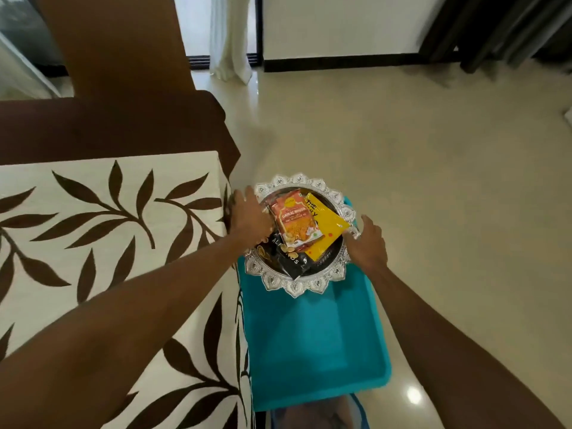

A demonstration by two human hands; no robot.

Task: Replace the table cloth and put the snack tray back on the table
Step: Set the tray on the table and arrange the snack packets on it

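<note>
A round silver snack tray [305,287] with a scalloped rim rests on the far end of a turquoise stool [312,345], right of the table. It holds an orange snack packet [294,222], a yellow packet [326,232] and a black packet [286,261]. My left hand [249,216] grips the tray's left rim. My right hand [366,243] grips its right rim. A cream table cloth [102,243] with brown leaf shapes covers the table at the left.
A brown chair back [117,125] stands at the table's far end. Glossy beige floor [433,181] stretches to the right. A white curtain [230,35] and dark skirting line the far wall. Dark drapes hang at the top right.
</note>
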